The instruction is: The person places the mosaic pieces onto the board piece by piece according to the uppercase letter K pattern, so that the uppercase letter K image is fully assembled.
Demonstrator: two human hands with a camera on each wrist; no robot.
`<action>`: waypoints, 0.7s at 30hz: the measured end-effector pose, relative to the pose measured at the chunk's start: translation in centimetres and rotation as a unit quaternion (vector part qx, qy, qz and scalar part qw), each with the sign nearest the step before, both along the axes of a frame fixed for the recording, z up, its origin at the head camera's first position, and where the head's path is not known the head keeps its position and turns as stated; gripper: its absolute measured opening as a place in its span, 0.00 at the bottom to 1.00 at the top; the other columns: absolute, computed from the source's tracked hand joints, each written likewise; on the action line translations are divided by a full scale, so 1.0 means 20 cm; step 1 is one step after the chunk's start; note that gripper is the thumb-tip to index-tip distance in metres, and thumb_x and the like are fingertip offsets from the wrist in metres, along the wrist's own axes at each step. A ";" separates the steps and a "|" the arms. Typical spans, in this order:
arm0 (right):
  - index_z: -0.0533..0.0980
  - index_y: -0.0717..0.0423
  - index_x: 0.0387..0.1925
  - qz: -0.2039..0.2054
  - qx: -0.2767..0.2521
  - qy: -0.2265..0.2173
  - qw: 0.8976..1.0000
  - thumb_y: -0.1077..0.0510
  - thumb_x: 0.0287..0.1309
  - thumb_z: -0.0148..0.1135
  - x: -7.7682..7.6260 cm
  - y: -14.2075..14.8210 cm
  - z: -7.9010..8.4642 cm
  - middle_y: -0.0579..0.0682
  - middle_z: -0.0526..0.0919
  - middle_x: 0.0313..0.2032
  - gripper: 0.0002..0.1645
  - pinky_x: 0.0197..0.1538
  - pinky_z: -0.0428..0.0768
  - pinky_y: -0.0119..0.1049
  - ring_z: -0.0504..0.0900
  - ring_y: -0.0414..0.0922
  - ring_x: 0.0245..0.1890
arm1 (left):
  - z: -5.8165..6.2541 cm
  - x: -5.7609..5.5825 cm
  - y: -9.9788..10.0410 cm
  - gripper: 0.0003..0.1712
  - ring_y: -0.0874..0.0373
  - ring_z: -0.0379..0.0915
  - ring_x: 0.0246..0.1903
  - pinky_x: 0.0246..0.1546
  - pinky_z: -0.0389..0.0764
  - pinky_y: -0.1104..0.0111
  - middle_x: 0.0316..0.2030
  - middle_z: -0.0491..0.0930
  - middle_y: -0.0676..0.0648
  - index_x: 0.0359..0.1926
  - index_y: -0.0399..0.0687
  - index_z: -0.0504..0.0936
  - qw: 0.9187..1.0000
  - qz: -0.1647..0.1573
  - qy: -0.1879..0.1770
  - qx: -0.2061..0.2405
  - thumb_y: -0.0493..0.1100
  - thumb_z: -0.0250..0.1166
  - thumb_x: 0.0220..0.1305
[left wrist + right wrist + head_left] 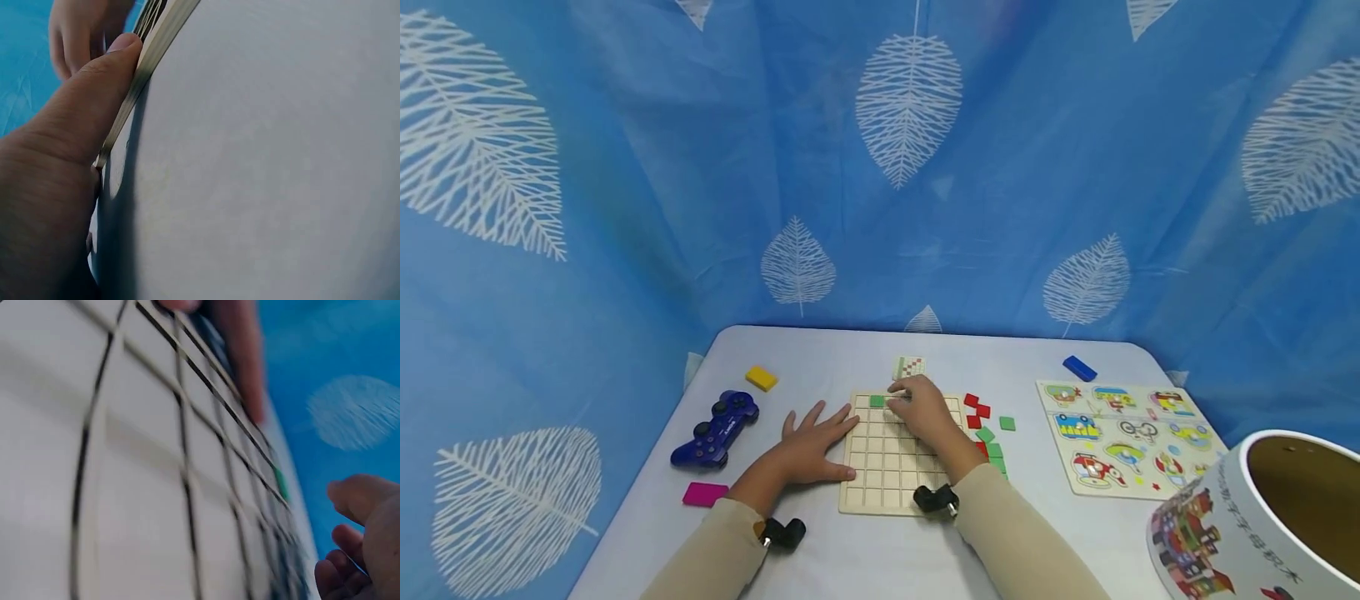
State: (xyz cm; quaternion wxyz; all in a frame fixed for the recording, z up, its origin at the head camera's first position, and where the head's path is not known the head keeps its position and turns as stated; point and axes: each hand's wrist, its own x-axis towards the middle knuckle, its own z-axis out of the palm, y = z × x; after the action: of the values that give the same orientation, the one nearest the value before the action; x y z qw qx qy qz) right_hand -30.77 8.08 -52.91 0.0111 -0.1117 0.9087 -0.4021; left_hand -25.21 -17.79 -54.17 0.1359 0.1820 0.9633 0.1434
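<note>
A pale wooden board with raised square grid lines (140,506), seen steeply aslant between two bare hands.
Its cells look large from 7 to 10 o'clock and crowd together toward 4, the ridges edged in dark shadow. Between 12 and 1 o'clock the left hand (237,350) is blurred, one finger reaching down along the board's far side; contact is unclear. Between 3 and 4 a small bright green piece (281,483) shows at that side. At 4 the right hand (375,544) has its thumb apart from bent fingers. Behind, a blue backdrop (294,337) bears a white leaf print (359,412) between 2 and 3.
</note>
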 end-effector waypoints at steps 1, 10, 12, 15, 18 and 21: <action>0.85 0.51 0.55 -0.010 -0.006 0.000 1.000 0.53 0.70 0.68 0.01 0.08 0.01 0.56 0.80 0.62 0.15 0.61 0.82 0.55 0.81 0.58 0.62 | 0.00 0.00 0.00 0.60 0.40 0.31 0.84 0.74 0.29 0.26 0.84 0.47 0.60 0.82 0.75 0.57 1.000 0.002 -0.004 0.004 0.84 0.66 0.51; 0.75 0.54 0.67 -0.134 0.064 -0.085 0.985 0.54 0.67 0.66 0.12 0.78 -0.01 0.61 0.73 0.69 0.29 0.72 0.69 0.65 0.69 0.62 0.71 | 0.04 -0.02 0.03 0.59 0.37 0.29 0.83 0.71 0.23 0.25 0.84 0.48 0.57 0.81 0.70 0.62 0.996 0.040 -0.033 0.076 0.73 0.76 0.51; 0.74 0.54 0.70 -0.114 0.079 -0.092 0.986 0.54 0.67 0.67 0.13 0.85 -0.03 0.61 0.72 0.72 0.32 0.74 0.65 0.67 0.65 0.63 0.74 | 0.04 -0.02 0.04 0.59 0.36 0.28 0.83 0.70 0.22 0.25 0.84 0.47 0.57 0.81 0.69 0.62 0.995 0.040 -0.030 0.081 0.73 0.76 0.50; 0.74 0.50 0.71 -0.086 0.084 -0.084 0.989 0.53 0.67 0.67 0.14 0.89 -0.06 0.60 0.71 0.73 0.33 0.74 0.64 0.67 0.64 0.63 0.75 | 0.03 -0.02 0.05 0.60 0.36 0.26 0.83 0.71 0.21 0.26 0.84 0.49 0.57 0.81 0.67 0.63 0.996 0.044 -0.022 0.079 0.73 0.77 0.49; 0.77 0.49 0.69 -0.077 0.084 -0.070 0.991 0.54 0.67 0.67 0.13 0.89 -0.07 0.59 0.74 0.71 0.29 0.73 0.66 0.66 0.67 0.62 0.73 | 0.01 -0.01 0.06 0.61 0.38 0.28 0.84 0.72 0.21 0.27 0.83 0.51 0.58 0.81 0.65 0.63 0.995 0.052 -0.014 0.080 0.72 0.78 0.48; 0.81 0.49 0.63 -0.074 0.089 -0.069 0.991 0.55 0.67 0.67 0.12 0.88 -0.09 0.59 0.76 0.68 0.24 0.72 0.68 0.65 0.70 0.61 0.70 | 0.01 0.00 0.07 0.62 0.39 0.29 0.84 0.72 0.20 0.28 0.83 0.53 0.58 0.81 0.62 0.64 0.994 0.058 -0.015 0.092 0.69 0.80 0.48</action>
State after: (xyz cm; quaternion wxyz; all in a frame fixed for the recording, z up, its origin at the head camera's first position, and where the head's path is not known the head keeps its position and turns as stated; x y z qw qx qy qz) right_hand -28.35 25.62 -54.62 0.0542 -0.0150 0.9436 -0.3262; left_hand -25.23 -16.41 -54.06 0.1244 0.1354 0.9528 0.2415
